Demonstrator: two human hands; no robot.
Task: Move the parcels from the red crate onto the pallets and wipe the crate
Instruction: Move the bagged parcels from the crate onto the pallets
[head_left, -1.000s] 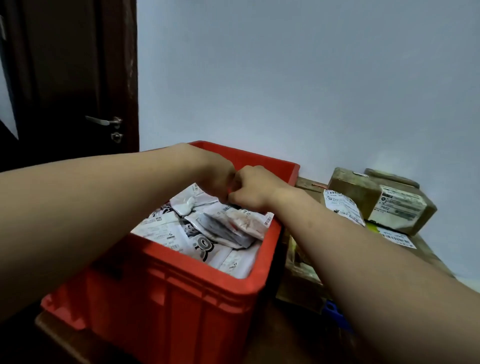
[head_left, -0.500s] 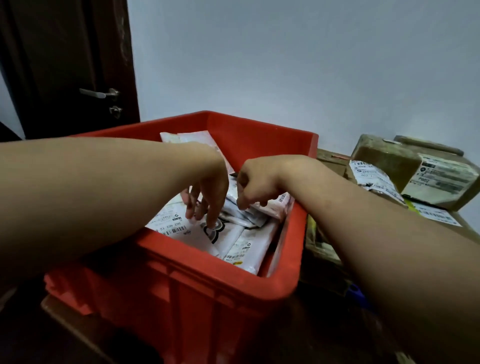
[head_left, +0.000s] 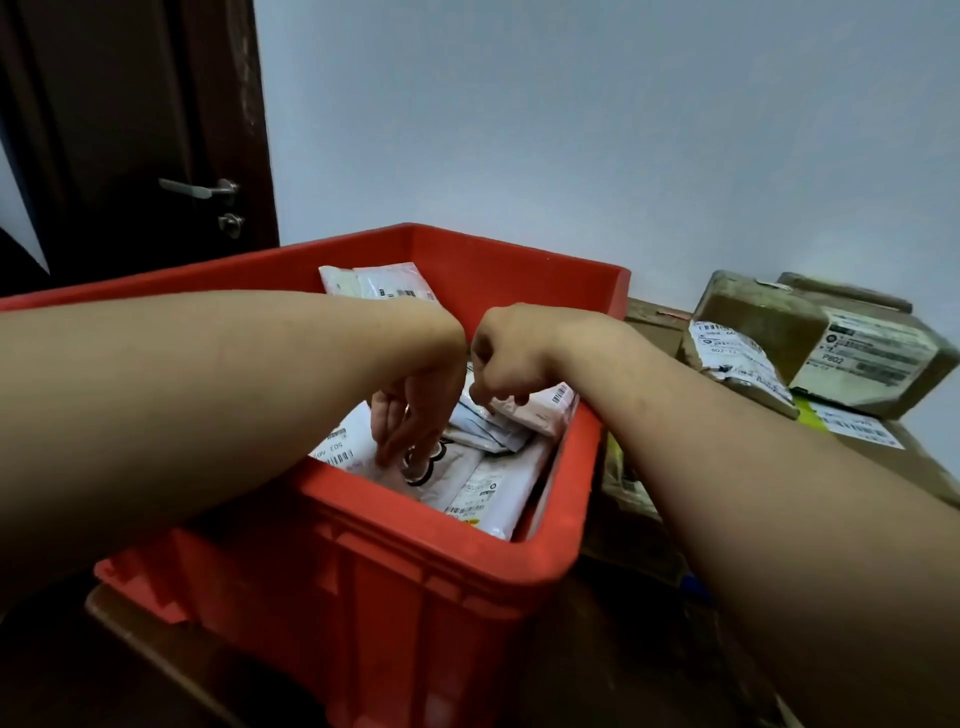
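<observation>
two bare hands reach down into the red crate (head_left: 457, 551), which sits mid-view with one near corner turned toward the camera. the left hand (head_left: 415, 410) hangs from a bent wrist. its fingers are fairly straight and point downward, and their tips touch a white mailer with black print (head_left: 441, 467) on the near side of the pile; it grips nothing. the right hand (head_left: 511, 358), just beside the left wrist, is knuckles-up with its fingers curled tight. its fingertips are down on a grey mailer (head_left: 485, 434) and a pink mailer (head_left: 553, 410) by the crate's right wall. i cannot tell whether it actually pinches either one, because the curled fingers hide the contact. the parcels (head_left: 488, 499) all lie inside the crate as flat soft packets heaped over one another, and a white-and-pink mailer (head_left: 382, 283) leans at the far wall behind the left forearm. to the right of the crate, brown cardboard boxes (head_left: 763, 322) with white shipping labels sit stacked near the pale wall (head_left: 571, 130). a dark door (head_left: 130, 130) with a metal lever handle (head_left: 200, 188) stands at the left.
</observation>
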